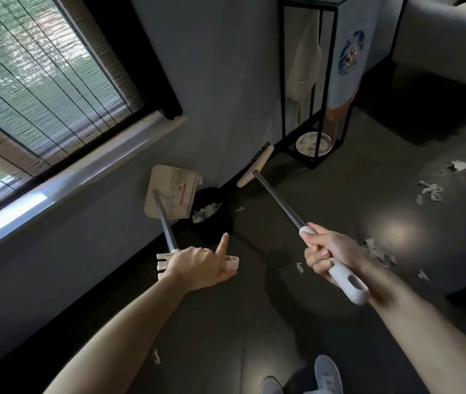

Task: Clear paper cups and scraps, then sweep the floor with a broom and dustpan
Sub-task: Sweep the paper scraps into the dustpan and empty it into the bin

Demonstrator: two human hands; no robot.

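L hand (pixel 197 261) grips dustpan (pixel 172 191) handle, index finger out; R hand (pixel 327 253) fist around broom (pixel 256 166) handle, near bin (pixel 211 214).

The room is dim, with most of the light coming through the slatted window blind (pixel 41 89) at the upper left, where the sill (pixel 64 180) glares pale blue-white. A soft round patch of brightness sits on the dark floor (pixel 391 231) toward the right side, possibly a reflection of some lamp overhead. Deep shadow fills the bottom left corner and the strip along the wall (pixel 226 66). The wide lens bends straight lines near the edges, and the blind looks smeared by slight motion blur. Far things are soft and grainy.
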